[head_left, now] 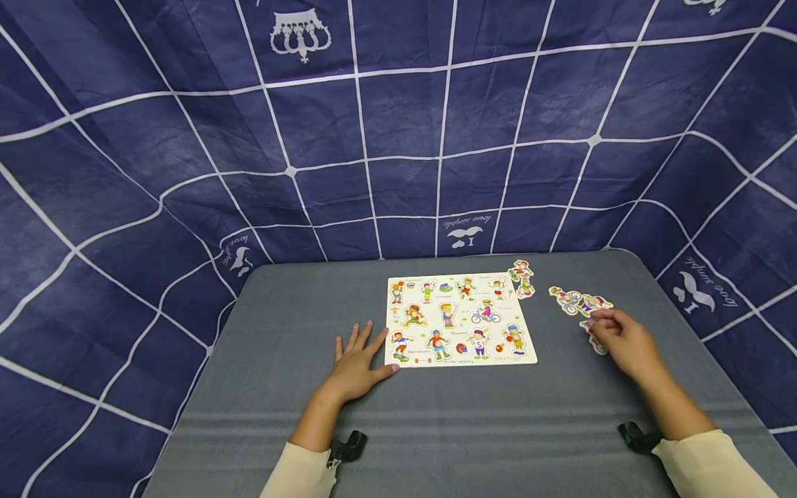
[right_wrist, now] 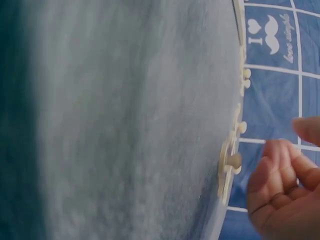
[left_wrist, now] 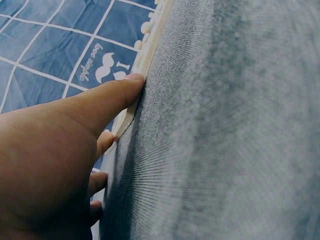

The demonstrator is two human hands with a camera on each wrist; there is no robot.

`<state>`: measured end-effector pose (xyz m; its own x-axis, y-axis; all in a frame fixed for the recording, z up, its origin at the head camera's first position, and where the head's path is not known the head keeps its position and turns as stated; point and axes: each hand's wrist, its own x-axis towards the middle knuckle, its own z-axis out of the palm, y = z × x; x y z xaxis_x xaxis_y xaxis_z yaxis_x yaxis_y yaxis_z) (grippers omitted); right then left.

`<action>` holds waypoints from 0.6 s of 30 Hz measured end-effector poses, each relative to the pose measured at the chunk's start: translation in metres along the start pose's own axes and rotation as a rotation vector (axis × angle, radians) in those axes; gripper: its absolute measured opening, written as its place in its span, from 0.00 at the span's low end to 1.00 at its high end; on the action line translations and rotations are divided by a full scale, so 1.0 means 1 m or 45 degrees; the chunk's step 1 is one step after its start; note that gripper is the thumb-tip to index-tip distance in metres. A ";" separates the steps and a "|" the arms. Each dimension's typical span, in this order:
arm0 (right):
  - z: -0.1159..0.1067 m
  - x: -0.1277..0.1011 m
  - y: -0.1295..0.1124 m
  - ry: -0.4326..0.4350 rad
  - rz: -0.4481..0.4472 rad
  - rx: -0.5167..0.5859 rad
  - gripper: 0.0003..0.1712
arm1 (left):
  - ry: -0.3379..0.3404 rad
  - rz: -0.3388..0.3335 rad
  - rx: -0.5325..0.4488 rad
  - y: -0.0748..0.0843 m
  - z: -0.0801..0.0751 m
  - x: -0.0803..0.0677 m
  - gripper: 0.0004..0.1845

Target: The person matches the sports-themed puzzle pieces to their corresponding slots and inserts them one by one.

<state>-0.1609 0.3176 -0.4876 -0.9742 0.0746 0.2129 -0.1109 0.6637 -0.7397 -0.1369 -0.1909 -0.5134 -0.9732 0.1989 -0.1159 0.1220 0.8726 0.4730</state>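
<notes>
Grey cloth covers the table (head_left: 268, 394), and at the right of the frame a loose wooden figure piece (head_left: 598, 345) is partly hidden by the fingertips of the right hand (head_left: 630, 347). From those fingertips the piece lies below and slightly to the left; its long axis is slanted from upper left to lower right. The right hand is much the nearer of the two. In the right wrist view a gap is left between its thumb and loosely bent fingers, nothing is seen grasped, and a wooden peg (right_wrist: 234, 160) is shown upright-side toward the hand, apart from it.

Just above that piece, a cyclist piece (head_left: 567, 301) and a second figure piece (head_left: 588, 305) are set side by side, close enough that the fingers are crowded from above. Two more pieces, a red-and-green figure (head_left: 519, 270) and a smaller figure (head_left: 526, 288), are placed by the upper right corner of the puzzle board (head_left: 451, 342).

The board, printed with sports figures, is laid flat at centre. Its lower left edge is touched by the left hand (head_left: 353, 373), whose fingers are spread and hold nothing. Blue white-gridded curtain (head_left: 398, 124) is hung behind.
</notes>
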 end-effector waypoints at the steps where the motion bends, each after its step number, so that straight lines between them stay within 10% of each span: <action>1: -0.001 0.001 0.001 -0.021 0.004 -0.047 0.16 | 0.000 -0.002 0.002 0.000 0.000 0.000 0.44; 18: -0.010 0.014 0.017 -0.289 0.119 -0.311 0.14 | -0.001 -0.006 -0.003 0.001 0.000 0.001 0.45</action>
<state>-0.1743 0.3373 -0.4913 -0.9999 -0.0055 -0.0164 0.0048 0.8223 -0.5690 -0.1373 -0.1899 -0.5130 -0.9736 0.1948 -0.1189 0.1167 0.8727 0.4742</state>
